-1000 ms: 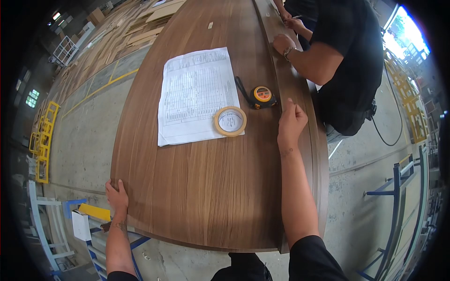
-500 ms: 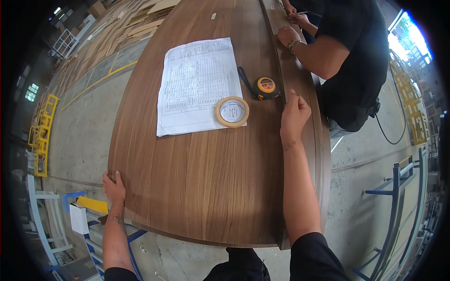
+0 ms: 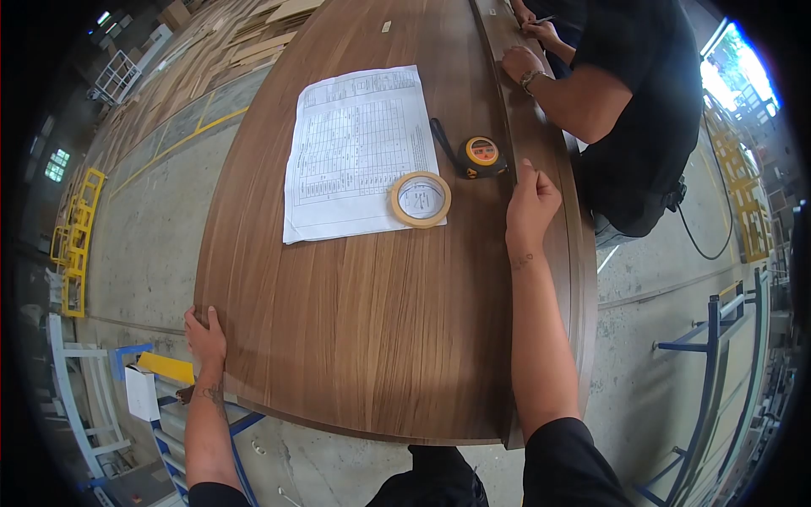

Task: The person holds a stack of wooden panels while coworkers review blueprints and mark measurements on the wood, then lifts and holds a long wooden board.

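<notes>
Again, both hands keep the places they had a second ago: the left hand point(image 3: 205, 336) at the lower left, on the long edge of the wood panel point(image 3: 338, 338), its thumb spread from the fingers, and the right hand point(image 3: 534, 207) right of centre, over the raised strip point(image 3: 498, 76), its fingers curled inward. Whether either grips anything firmly, I cannot tell. The paper sheets point(image 3: 351, 160) lie above the frame's centre, with the tape roll point(image 3: 447, 201) flat on their lower right corner. Just beside them is the tape measure point(image 3: 481, 152), near the strip. Compared with the first frame, these things sit slightly higher in view, with no clear shift among them. At the upper right, a co-worker point(image 3: 642, 101) leans beside the panel, a watch point(image 3: 530, 81) on one wrist.
</notes>
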### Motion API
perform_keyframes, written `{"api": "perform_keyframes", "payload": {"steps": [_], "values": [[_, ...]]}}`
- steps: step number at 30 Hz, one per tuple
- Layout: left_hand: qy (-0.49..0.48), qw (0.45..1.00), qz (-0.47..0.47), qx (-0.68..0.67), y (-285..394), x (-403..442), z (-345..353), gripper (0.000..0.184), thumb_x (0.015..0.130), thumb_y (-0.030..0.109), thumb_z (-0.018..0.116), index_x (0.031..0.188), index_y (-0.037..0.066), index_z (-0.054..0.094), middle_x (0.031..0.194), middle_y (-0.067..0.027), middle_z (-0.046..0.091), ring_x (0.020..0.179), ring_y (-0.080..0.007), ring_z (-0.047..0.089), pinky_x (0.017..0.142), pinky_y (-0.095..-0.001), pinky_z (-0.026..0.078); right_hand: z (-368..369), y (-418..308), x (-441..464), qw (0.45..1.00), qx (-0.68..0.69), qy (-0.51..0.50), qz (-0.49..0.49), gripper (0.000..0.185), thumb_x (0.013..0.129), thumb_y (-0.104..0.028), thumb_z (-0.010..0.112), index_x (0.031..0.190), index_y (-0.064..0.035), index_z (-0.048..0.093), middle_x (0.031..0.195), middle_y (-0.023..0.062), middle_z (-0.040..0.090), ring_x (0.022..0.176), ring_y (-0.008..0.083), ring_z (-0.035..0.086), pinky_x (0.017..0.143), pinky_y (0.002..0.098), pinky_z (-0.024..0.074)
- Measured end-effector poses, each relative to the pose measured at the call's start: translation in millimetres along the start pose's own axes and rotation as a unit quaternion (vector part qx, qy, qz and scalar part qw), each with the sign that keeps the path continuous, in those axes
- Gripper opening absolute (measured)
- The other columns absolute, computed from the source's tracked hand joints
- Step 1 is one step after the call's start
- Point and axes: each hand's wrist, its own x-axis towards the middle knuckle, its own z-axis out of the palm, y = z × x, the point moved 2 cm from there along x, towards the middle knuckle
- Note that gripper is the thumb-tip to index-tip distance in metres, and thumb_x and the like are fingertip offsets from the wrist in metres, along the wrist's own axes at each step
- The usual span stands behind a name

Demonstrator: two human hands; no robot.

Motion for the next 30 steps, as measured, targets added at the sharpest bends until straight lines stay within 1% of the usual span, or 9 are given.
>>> {"api": "perform_keyframes", "payload": {"steps": [1,10,13,30], "values": [[0.007,1.0,0.003,0.007,0.1,-0.4,-0.2,0.058,0.097,0.052,0.053,0.139,0.013,0.045,0.14,-0.0185,0.053,0.128,-0.0402,0.049,0.104,-0.0555,0.037,0.0,-0.3,-0.2,1.0,-0.001,0.0,0.004,0.048,0.099,-0.018,0.062,0.06,-0.0114,0.036,0.058,-0.0078,0.035,0.054,0.0023,0.026,0.048,0.0263,0.0201],[0.017,1.0,0.017,0.001,-3.9,1.3,1.9,0.057,0.097,0.052,0.054,0.137,0.012,0.046,0.137,-0.0197,0.054,0.126,-0.0405,0.05,0.102,-0.0551,0.038,0.7,-1.6,0.1,1.0,0.001,0.0,-0.001,0.048,0.098,-0.017,0.063,0.059,-0.0111,0.035,0.057,-0.0077,0.035,0.054,0.0022,0.026,0.048,0.0266,0.0201],[0.02,1.0,0.02,0.002,-0.6,-0.5,-0.3,0.057,0.097,0.051,0.054,0.137,0.012,0.046,0.137,-0.02,0.055,0.126,-0.0407,0.051,0.102,-0.0545,0.039,0.6,-1.7,-0.4,1.0,-0.005,0.004,0.01,0.049,0.098,-0.017,0.063,0.059,-0.0111,0.035,0.057,-0.0075,0.035,0.054,0.0024,0.026,0.048,0.0267,0.02],[0.008,1.0,0.021,-0.006,-0.8,-0.8,-1.0,0.056,0.097,0.051,0.053,0.138,0.012,0.046,0.138,-0.0201,0.053,0.127,-0.0404,0.05,0.102,-0.056,0.038,1.4,-3.6,-1.2,1.0,-0.019,0.0,-0.004,0.048,0.098,-0.018,0.063,0.059,-0.0105,0.035,0.058,-0.0072,0.034,0.055,0.0031,0.026,0.049,0.0273,0.0199]]}}
